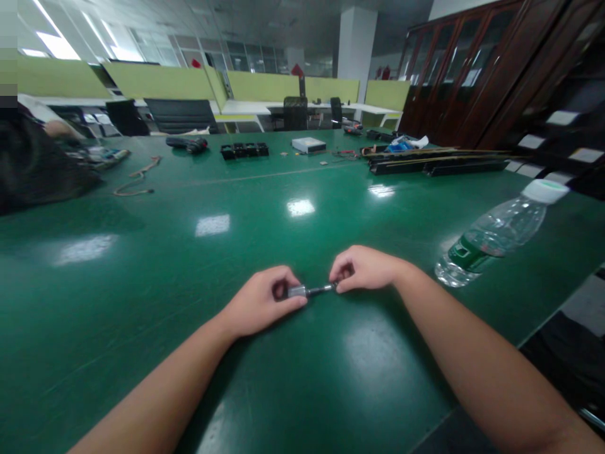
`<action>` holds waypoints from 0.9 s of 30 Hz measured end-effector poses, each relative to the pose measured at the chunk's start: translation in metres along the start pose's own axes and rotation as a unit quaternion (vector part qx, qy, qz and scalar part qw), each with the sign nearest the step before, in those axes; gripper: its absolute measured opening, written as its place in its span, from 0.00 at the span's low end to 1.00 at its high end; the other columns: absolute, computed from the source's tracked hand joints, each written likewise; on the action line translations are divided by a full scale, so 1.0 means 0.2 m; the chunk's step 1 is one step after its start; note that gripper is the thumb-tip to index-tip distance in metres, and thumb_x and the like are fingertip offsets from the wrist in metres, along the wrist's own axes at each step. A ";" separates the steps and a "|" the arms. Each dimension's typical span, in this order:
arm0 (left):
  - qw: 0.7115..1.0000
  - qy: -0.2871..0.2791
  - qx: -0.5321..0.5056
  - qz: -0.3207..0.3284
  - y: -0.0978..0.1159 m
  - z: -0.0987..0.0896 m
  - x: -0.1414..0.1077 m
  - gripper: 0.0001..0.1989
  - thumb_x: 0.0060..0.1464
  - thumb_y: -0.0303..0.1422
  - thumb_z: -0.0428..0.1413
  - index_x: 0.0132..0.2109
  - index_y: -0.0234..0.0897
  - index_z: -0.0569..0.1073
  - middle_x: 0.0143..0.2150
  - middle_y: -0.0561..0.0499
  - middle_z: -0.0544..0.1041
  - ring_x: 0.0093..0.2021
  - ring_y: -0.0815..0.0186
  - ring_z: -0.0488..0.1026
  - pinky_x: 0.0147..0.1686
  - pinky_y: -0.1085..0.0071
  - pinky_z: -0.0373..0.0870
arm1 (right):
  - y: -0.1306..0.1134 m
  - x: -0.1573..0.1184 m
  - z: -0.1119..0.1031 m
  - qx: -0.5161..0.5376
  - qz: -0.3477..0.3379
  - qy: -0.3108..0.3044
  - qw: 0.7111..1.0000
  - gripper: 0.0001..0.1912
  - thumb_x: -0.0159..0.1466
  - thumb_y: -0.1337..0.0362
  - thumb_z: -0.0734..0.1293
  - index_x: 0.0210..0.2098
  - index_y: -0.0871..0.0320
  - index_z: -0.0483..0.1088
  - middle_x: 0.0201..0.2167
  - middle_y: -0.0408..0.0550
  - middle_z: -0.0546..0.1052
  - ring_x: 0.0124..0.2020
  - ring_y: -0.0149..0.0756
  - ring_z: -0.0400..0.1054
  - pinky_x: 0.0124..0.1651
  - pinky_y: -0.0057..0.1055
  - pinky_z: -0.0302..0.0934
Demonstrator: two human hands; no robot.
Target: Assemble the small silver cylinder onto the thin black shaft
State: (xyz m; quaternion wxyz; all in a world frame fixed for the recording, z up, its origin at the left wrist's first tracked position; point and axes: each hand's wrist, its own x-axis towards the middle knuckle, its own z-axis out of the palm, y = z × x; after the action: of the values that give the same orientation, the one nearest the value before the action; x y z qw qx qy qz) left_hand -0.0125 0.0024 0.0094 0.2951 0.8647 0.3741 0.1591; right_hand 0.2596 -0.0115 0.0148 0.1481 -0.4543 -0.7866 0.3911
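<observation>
Small rod-shaped tool (297, 291), held low over the near middle of the bench (255, 214), lying roughly crosswise between both hands. Thick end is gripped by the left hand (265, 299), thumb and fingers closed around it. Thin end is pinched at the fingertips of the right hand (366, 268); whether a separate small piece is held there too cannot be told, tip is blurred and partly covered.

Step in hand, as judged: a two-handed hold, with fine handling at the thin end. Any further move from this pose would call for the thick end to be kept steady and the shaft in line, with only light fingertip force applied at the tip.

Thick part looks smooth, greyish and cylindrical; shaft is narrow and dark, with a shiny, metal-looking section near the right fingertips. Bench top is green, glossy and hard-looking, lamp glare reflected in patches. At right, a clear plastic bottle (491, 236) with green label and white cap, seen tilted. On the far side: black blocky parts (244, 150), a flat pale box (309, 145), long dark strips (439, 165) and, far left, a thin bent cable (137, 180).
</observation>
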 end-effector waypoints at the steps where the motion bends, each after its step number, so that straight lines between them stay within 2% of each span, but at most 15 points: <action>1: 1.000 0.001 -0.001 0.000 0.00 0.00 0.00 0.15 0.53 0.45 0.60 0.36 0.37 0.75 0.28 0.54 0.71 0.28 0.67 0.67 0.28 0.73 0.61 | -0.01 0.01 0.01 -0.003 -0.004 0.003 1.000 0.12 0.55 0.64 0.74 0.40 0.61 0.79 0.29 0.44 0.77 0.29 0.29 0.68 0.32 0.25 0.60; 5: 1.000 0.003 0.003 0.005 0.00 0.01 0.00 0.14 0.52 0.43 0.61 0.37 0.37 0.75 0.28 0.54 0.71 0.28 0.67 0.67 0.28 0.73 0.61 | -0.06 0.04 0.11 -0.014 -0.030 0.027 0.999 0.12 0.57 0.63 0.73 0.40 0.61 0.79 0.30 0.45 0.78 0.29 0.29 0.68 0.33 0.25 0.60; 10: 0.999 -0.007 0.025 0.029 -0.02 0.02 -0.01 0.11 0.49 0.38 0.63 0.39 0.38 0.75 0.32 0.53 0.74 0.32 0.65 0.70 0.31 0.73 0.63 | -0.12 0.09 0.22 -0.048 -0.087 0.072 0.992 0.11 0.59 0.63 0.72 0.41 0.59 0.79 0.32 0.45 0.78 0.32 0.29 0.69 0.35 0.24 0.59; 14: 0.999 -0.014 0.029 0.038 -0.01 0.00 -0.01 0.14 0.51 0.42 0.62 0.40 0.37 0.75 0.32 0.53 0.74 0.31 0.65 0.69 0.31 0.73 0.63 | -0.11 0.09 0.22 -0.052 -0.093 0.072 0.992 0.11 0.60 0.63 0.71 0.41 0.60 0.79 0.32 0.45 0.77 0.32 0.29 0.69 0.35 0.24 0.59; 18: 0.999 -0.018 0.001 0.039 -0.01 -0.01 -0.01 0.12 0.55 0.41 0.59 0.40 0.37 0.75 0.31 0.53 0.73 0.31 0.66 0.69 0.31 0.73 0.63 | -0.11 0.08 0.20 -0.057 -0.091 0.076 0.991 0.11 0.60 0.63 0.71 0.41 0.61 0.79 0.33 0.46 0.77 0.32 0.29 0.69 0.35 0.24 0.59; 23: 1.000 -0.012 0.000 0.005 0.00 0.00 0.00 0.12 0.53 0.40 0.60 0.40 0.36 0.75 0.29 0.54 0.71 0.29 0.66 0.67 0.29 0.73 0.61 | -0.11 0.08 0.20 -0.058 -0.094 0.087 0.990 0.11 0.59 0.64 0.72 0.41 0.61 0.79 0.33 0.46 0.77 0.33 0.29 0.69 0.36 0.25 0.60; 27: 1.000 -0.010 0.004 0.001 0.00 0.00 0.00 0.14 0.52 0.41 0.61 0.40 0.37 0.75 0.29 0.54 0.70 0.29 0.66 0.66 0.29 0.73 0.60 | -0.11 0.08 0.20 -0.052 -0.093 0.086 0.991 0.12 0.56 0.67 0.73 0.40 0.61 0.79 0.33 0.45 0.77 0.33 0.29 0.69 0.36 0.24 0.61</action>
State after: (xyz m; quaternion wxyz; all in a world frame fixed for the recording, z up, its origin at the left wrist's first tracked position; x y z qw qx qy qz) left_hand -0.0134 0.0024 0.0088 0.2955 0.8677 0.3710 0.1491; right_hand 0.2146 -0.0233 0.0028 0.2269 -0.4184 -0.8291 0.2935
